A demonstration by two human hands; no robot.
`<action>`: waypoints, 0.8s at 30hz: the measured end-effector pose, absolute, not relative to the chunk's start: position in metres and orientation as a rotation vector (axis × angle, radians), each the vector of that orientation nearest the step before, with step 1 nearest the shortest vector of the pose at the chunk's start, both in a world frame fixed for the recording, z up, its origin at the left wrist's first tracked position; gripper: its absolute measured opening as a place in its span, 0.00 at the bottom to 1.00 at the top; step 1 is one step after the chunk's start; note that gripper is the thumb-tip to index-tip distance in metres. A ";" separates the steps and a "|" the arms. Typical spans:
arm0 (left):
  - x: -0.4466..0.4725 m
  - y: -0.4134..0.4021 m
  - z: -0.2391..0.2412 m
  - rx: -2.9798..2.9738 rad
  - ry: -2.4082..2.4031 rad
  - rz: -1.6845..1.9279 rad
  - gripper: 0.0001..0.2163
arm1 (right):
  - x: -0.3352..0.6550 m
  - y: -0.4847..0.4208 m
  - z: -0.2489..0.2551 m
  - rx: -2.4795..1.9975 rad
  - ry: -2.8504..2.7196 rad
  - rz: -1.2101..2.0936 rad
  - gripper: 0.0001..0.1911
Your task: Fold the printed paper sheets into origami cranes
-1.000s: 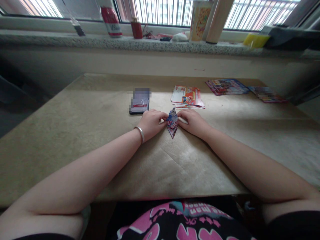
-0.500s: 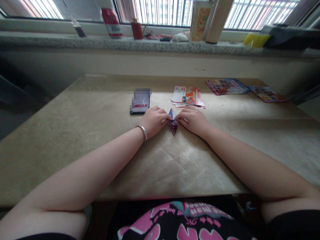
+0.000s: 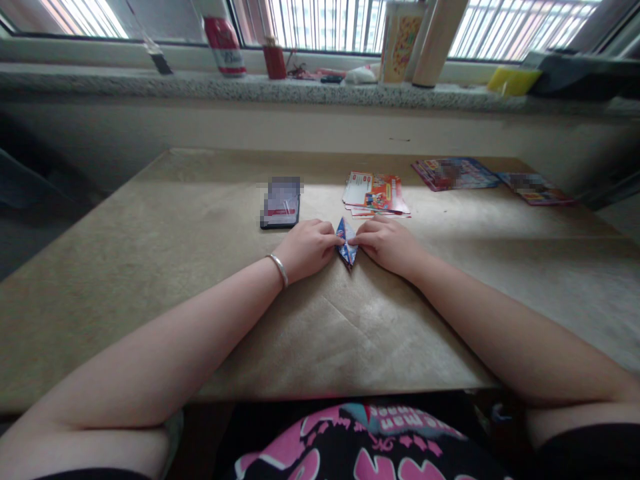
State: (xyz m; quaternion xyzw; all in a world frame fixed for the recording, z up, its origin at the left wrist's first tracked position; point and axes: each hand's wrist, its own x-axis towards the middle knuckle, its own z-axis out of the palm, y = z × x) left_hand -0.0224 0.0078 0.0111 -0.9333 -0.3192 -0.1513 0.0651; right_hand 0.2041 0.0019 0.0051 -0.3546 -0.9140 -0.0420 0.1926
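A small folded paper (image 3: 347, 256), blue and white on top and shaped like a narrow diamond, lies on the table in front of me. On its left edge rest the closed fingers of my left hand (image 3: 307, 248), which has a silver bangle (image 3: 279, 269) at the wrist. From the other side my right hand (image 3: 387, 245) grips the paper, with a fingertip near its middle. Both hands lie low against the table top. The undersides of the fingers and of the paper are hidden.
A phone (image 3: 281, 203) lies just beyond my left hand. Behind the paper is a stack of printed cards (image 3: 377, 193), with colourful booklets (image 3: 455, 173) farther right. A red can (image 3: 224, 47) and a red bottle (image 3: 275, 61) stand on the stone windowsill (image 3: 320, 92).
The paper's near half has turned from a dark patterned face to a blue and white one, making a full diamond. My left hand has shifted slightly left and nearer to me.
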 end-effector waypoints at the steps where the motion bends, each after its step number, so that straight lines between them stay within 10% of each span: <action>1: -0.022 0.007 0.011 -2.812 -0.959 -0.454 0.12 | 0.204 0.002 0.005 -0.992 -2.571 -0.118 0.15; 24: -0.011 -0.020 0.023 -2.618 -1.161 -0.299 0.14 | 0.207 -0.005 0.014 -1.168 -2.553 -0.135 0.13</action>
